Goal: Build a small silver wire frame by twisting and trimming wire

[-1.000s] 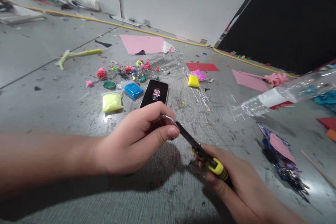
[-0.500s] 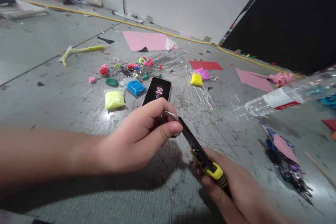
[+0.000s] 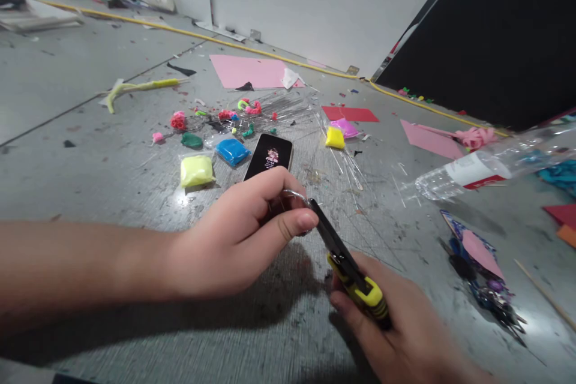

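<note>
My left hand (image 3: 252,231) is closed on a thin silvery wire (image 3: 294,194), which curves out between thumb and fingers. Most of the wire is hidden by the hand. My right hand (image 3: 396,312) grips black-and-yellow long-nose pliers (image 3: 355,270) by the handles. The tips of the pliers meet the wire's end just beyond my left thumb; their jaws look closed. A phone (image 3: 270,153) with a lit screen lies flat behind my left hand. Left of it are a blue clay packet (image 3: 232,151) and a pale yellow clay packet (image 3: 197,171).
A clear plastic bottle (image 3: 463,174) lies at the right, with a bunch of keys (image 3: 490,294) nearer me. Loose straight wires (image 3: 348,168) lie by a yellow packet (image 3: 335,137). Pink paper (image 3: 247,71) and a yellow cable (image 3: 180,30) are farther back.
The pliers and my left fingertips have shifted slightly to the right, with the wire still between them. My right thumb has moved a little left and up along the handles.
</note>
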A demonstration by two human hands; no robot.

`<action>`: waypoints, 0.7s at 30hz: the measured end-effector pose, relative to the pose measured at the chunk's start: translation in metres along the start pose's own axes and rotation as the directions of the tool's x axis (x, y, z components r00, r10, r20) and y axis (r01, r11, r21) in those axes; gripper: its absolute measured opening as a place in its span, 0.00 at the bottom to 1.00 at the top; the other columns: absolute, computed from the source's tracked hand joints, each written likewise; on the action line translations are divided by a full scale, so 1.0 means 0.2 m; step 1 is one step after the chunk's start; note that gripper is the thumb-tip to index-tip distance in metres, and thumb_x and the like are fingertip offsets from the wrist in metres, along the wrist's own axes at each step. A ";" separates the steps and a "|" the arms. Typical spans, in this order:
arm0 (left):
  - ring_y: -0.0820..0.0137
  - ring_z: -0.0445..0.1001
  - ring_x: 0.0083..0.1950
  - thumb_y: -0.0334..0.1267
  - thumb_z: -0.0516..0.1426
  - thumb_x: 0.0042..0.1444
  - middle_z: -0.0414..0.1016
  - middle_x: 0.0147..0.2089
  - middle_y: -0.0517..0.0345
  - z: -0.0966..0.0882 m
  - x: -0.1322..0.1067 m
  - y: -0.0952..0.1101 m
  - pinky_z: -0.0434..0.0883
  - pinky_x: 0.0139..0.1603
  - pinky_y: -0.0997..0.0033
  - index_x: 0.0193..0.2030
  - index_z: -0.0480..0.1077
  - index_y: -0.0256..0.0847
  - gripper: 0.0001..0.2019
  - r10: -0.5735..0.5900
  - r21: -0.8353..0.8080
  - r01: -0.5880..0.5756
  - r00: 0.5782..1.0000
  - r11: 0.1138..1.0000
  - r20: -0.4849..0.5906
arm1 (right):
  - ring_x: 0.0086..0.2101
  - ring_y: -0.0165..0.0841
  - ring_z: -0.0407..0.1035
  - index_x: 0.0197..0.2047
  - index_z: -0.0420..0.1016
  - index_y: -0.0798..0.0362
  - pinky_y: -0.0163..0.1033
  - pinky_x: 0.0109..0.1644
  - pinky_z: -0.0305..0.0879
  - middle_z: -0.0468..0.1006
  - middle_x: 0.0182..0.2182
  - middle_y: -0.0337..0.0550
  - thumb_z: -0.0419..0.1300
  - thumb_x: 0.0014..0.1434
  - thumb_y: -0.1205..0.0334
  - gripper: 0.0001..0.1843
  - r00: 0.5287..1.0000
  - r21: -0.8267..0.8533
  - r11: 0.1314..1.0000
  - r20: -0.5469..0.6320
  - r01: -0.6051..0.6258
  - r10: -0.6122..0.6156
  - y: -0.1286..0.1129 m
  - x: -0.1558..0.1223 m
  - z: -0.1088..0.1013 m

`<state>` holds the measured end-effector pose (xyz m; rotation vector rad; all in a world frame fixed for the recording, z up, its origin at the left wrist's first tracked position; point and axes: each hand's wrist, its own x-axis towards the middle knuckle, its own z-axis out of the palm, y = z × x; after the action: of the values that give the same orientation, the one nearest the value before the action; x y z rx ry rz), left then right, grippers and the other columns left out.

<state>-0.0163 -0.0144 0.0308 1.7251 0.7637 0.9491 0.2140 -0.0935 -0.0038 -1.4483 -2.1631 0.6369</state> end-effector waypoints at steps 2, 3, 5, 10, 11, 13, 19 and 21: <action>0.79 0.63 0.30 0.32 0.56 0.65 0.65 0.31 0.66 0.00 0.00 0.00 0.64 0.27 0.78 0.41 0.64 0.39 0.03 -0.001 -0.057 0.003 1.000 0.998 0.025 | 0.27 0.32 0.72 0.44 0.70 0.46 0.36 0.29 0.68 0.78 0.29 0.38 0.59 0.65 0.56 0.06 0.999 -0.014 1.000 -0.047 -0.004 0.004 -0.01 0.01 0.01; 0.79 0.63 0.30 0.31 0.56 0.65 0.65 0.31 0.67 0.01 0.00 0.00 0.64 0.28 0.78 0.42 0.63 0.39 0.04 -0.010 -0.089 0.013 0.999 0.996 0.037 | 0.26 0.31 0.71 0.41 0.70 0.47 0.35 0.28 0.67 0.77 0.28 0.37 0.60 0.64 0.56 0.05 0.998 -0.019 1.000 -0.064 -0.002 0.001 -0.01 0.02 0.01; 0.79 0.63 0.29 0.31 0.55 0.66 0.64 0.31 0.68 0.01 0.00 0.01 0.65 0.27 0.79 0.43 0.61 0.40 0.05 -0.029 -0.140 0.037 0.998 0.989 0.057 | 0.25 0.31 0.70 0.37 0.69 0.47 0.35 0.28 0.66 0.76 0.27 0.37 0.60 0.64 0.57 0.05 0.998 -0.022 1.000 -0.066 0.010 -0.011 -0.01 0.03 0.01; 0.79 0.62 0.28 0.32 0.56 0.66 0.65 0.32 0.67 0.03 -0.01 0.01 0.65 0.28 0.78 0.44 0.61 0.41 0.06 -0.076 -0.148 0.077 0.997 0.986 0.013 | 0.24 0.29 0.66 0.32 0.66 0.49 0.34 0.27 0.62 0.72 0.24 0.35 0.61 0.65 0.55 0.11 0.989 -0.057 0.997 -0.135 0.049 -0.057 0.01 0.06 0.00; 0.79 0.64 0.29 0.33 0.57 0.66 0.66 0.33 0.67 0.04 -0.01 0.01 0.66 0.28 0.77 0.45 0.61 0.41 0.06 -0.095 -0.139 0.092 0.995 0.986 -0.012 | 0.23 0.29 0.66 0.31 0.66 0.49 0.34 0.26 0.61 0.72 0.23 0.35 0.60 0.65 0.54 0.13 0.985 -0.071 0.997 -0.166 0.044 -0.056 0.02 0.07 0.00; 0.77 0.66 0.29 0.35 0.57 0.66 0.67 0.33 0.67 0.03 -0.01 0.00 0.68 0.30 0.76 0.48 0.62 0.41 0.08 -0.124 -0.101 0.120 0.992 0.988 -0.037 | 0.23 0.30 0.66 0.31 0.67 0.49 0.35 0.26 0.59 0.72 0.22 0.35 0.60 0.65 0.52 0.14 0.979 -0.097 0.995 -0.203 0.011 -0.030 0.03 0.08 0.00; 0.71 0.73 0.34 0.33 0.56 0.65 0.75 0.35 0.58 0.02 -0.02 -0.08 0.70 0.36 0.71 0.42 0.69 0.37 0.02 0.047 0.340 -0.141 0.962 0.930 0.270 | 0.32 0.41 0.73 0.42 0.72 0.50 0.42 0.33 0.63 0.79 0.32 0.48 0.56 0.65 0.42 0.19 0.942 -0.286 0.933 -0.312 -0.218 0.124 0.18 0.16 -0.02; 0.67 0.74 0.35 0.33 0.54 0.67 0.77 0.36 0.53 0.03 -0.02 -0.13 0.70 0.34 0.69 0.42 0.72 0.36 0.07 0.099 0.455 -0.320 0.889 0.831 0.446 | 0.36 0.46 0.74 0.41 0.72 0.50 0.44 0.35 0.64 0.80 0.35 0.51 0.59 0.63 0.43 0.18 0.928 -0.361 0.884 -0.327 -0.297 0.178 0.25 0.18 -0.02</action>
<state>-0.0158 -0.0121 0.0036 2.4338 0.5803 0.5048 0.2401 -0.0421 -0.0258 -1.9134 -1.9728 0.0356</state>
